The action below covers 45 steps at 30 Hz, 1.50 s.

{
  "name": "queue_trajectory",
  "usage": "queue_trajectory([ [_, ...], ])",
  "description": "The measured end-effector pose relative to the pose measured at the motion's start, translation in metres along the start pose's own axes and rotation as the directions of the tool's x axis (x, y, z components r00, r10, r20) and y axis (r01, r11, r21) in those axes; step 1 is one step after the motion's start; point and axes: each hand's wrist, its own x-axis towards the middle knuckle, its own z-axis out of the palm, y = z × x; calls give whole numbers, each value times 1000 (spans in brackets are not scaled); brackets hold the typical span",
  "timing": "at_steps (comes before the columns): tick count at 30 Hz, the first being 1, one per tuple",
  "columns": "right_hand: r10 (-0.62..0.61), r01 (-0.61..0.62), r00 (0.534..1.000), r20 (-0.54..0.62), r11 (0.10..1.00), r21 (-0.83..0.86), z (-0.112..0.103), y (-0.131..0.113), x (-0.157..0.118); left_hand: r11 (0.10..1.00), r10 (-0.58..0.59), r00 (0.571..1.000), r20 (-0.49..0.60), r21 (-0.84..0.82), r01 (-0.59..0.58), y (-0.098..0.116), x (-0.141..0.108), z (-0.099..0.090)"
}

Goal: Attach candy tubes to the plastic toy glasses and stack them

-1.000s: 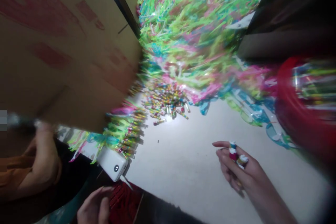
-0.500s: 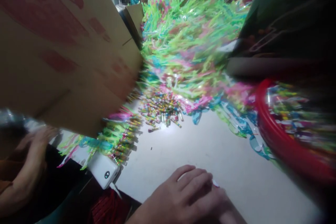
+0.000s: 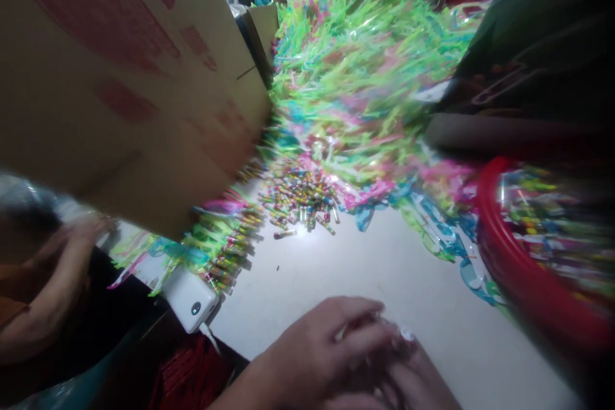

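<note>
My left hand (image 3: 327, 339) reaches in from the bottom edge over the white table (image 3: 384, 269), its fingers bent over my right hand (image 3: 413, 371). The two hands meet, and a small whitish thing (image 3: 407, 334) shows at the fingertips; what else they hold is hidden. Beyond them lies a pile of small colourful tubes (image 3: 300, 195), with a row of similar tubes (image 3: 233, 250) to its left. Behind is a large heap of green, pink and blue plastic strips (image 3: 365, 70).
A cardboard box (image 3: 120, 90) looms at the left, a dark box (image 3: 538, 57) at the right. A red-rimmed basin (image 3: 504, 250) of tubes stands right. A white power bank (image 3: 189, 301) with a cable lies at the table's left edge. Another person's arm (image 3: 57, 288) is far left.
The view has shifted slightly, moving the boxes and heap to the right in the picture. My left hand's fingers have moved and spread a little over my right hand.
</note>
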Motion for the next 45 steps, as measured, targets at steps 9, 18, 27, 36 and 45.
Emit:
queue_trajectory([
  [9, -528, 332, 849, 9, 519, -788, -5, -96, 92, 617, -617, 689, -380, 310, 724, -111, -32, -14],
  [18, -455, 380, 828, 327, 28, -924, 21, -128, 189, 598, -638, 641, -427, 250, 761, -123, -41, -9],
  [27, -444, 406, 811, 382, -45, -913, 20, -122, 195, 684, -712, 529, -462, -284, 672, -118, -41, -17],
  [36, -622, 454, 717, 315, 74, -888, 24, -120, 178, 584, -812, 339, -475, -662, 470, -117, -40, -18],
  [45, -405, 292, 869, 285, -46, -955, 27, -117, 159, 706, -707, 552, -442, -392, 590, -125, -5, -38],
])
